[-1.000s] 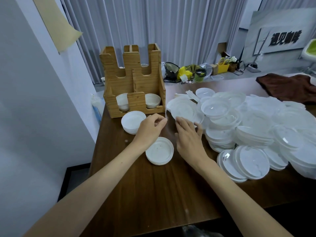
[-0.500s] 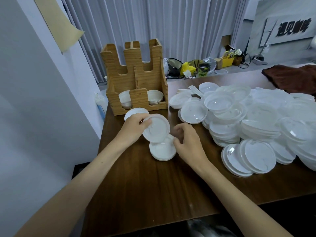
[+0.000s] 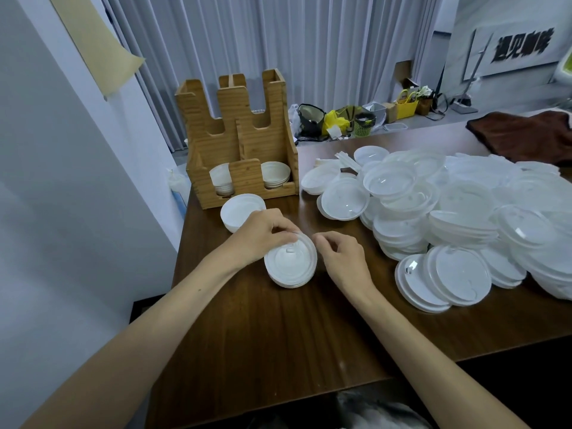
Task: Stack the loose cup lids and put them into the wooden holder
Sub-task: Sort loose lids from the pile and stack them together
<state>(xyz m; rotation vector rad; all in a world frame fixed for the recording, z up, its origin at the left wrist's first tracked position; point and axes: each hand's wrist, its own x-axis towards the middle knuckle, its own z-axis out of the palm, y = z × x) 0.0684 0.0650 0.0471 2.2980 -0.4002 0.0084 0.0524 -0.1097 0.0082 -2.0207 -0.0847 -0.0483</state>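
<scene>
Your left hand (image 3: 263, 235) pinches the far rim of the lid stack (image 3: 291, 266) lying between your hands, your right hand (image 3: 345, 258) curls just beside it, touching or not I cannot tell, and the wooden holder (image 3: 244, 144) stands beyond your left hand.

left hand (image 3: 263, 235), right hand (image 3: 343, 258): bare. both forearms uncovered to frame edge. fingers slim.

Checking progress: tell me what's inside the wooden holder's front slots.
In the wooden holder, a left lid stack and a right lid stack show. The front panel covers part of each.
</scene>
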